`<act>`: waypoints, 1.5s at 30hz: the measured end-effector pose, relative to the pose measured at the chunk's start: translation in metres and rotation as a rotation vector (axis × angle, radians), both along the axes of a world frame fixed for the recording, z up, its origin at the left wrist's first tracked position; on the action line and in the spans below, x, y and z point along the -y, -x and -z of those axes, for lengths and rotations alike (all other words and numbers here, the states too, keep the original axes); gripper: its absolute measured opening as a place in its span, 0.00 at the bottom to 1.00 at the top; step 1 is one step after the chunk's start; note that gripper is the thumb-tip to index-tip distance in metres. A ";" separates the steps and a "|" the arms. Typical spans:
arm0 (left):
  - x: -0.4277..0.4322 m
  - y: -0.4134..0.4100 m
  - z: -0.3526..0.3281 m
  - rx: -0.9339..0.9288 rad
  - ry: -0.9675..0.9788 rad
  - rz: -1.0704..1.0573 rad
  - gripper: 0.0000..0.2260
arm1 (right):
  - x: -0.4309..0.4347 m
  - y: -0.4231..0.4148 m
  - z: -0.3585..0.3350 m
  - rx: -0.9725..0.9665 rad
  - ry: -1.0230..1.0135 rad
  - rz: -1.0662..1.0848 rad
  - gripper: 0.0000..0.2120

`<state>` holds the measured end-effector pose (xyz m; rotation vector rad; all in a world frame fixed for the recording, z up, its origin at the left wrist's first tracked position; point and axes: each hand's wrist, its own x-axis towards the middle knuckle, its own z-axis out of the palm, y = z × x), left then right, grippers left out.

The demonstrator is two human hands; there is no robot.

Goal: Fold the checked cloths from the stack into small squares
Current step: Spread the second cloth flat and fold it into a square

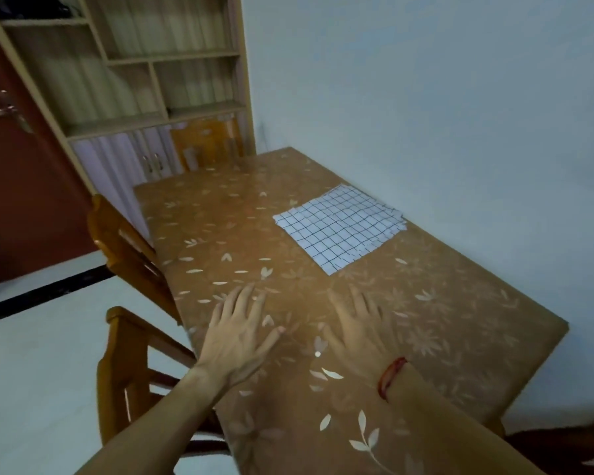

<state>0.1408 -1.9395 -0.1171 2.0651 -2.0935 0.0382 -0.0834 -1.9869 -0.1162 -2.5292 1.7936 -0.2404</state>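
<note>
Brown and glossy, with a pale leaf and flower print, the table fills the middle of the view and runs from the near edge to the far wall, which is plain and light. The stack of checked cloths lies flat on the far right part of the table, close to the wall side; the cloths are white with thin dark grid lines, and the layers are slightly fanned out, so their edges show as steps along the right side and the near right corner. The left hand rests palm down on the table near the left edge, fingers straight and spread, holding nothing. The right hand lies just beside it, also palm down with straight fingers and holding nothing, and it looks a little blurred. Both hands are well apart from the stack, on the near side of it. A red string is tied round the right wrist. Two wooden chairs stand at the left side of the table, and the back of another chair shows at the far end. Behind it stands a shelf unit with open compartments above and cupboard doors below. At the far left is a dark red door with a metal handle, above a pale floor crossed by a black strip.
</note>
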 end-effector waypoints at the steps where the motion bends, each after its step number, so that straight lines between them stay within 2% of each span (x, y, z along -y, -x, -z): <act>1: -0.004 -0.007 0.000 -0.007 0.014 -0.037 0.29 | 0.001 -0.009 0.001 -0.013 0.020 -0.032 0.28; 5: -0.029 -0.035 -0.012 -0.018 0.049 -0.182 0.31 | 0.002 -0.049 -0.005 0.027 0.088 -0.188 0.27; 10: -0.072 -0.077 -0.021 -0.026 0.089 -0.394 0.31 | -0.015 -0.108 -0.014 0.043 0.053 -0.341 0.28; 16: -0.127 -0.138 -0.025 0.002 0.015 -0.553 0.31 | -0.048 -0.184 -0.025 0.039 -0.029 -0.505 0.28; 21: -0.167 -0.200 -0.023 -0.047 -0.093 -0.666 0.39 | -0.073 -0.260 -0.032 0.023 -0.080 -0.580 0.28; 27: -0.201 -0.303 -0.026 -0.148 -0.130 -0.636 0.30 | -0.097 -0.361 -0.045 -0.025 -0.143 -0.596 0.26; 36: -0.220 -0.408 -0.027 -0.216 -0.130 -0.626 0.29 | -0.104 -0.460 -0.047 -0.113 -0.150 -0.568 0.27; 45: -0.172 -0.467 -0.019 -0.214 -0.168 -0.585 0.29 | -0.056 -0.515 -0.030 -0.105 -0.191 -0.536 0.28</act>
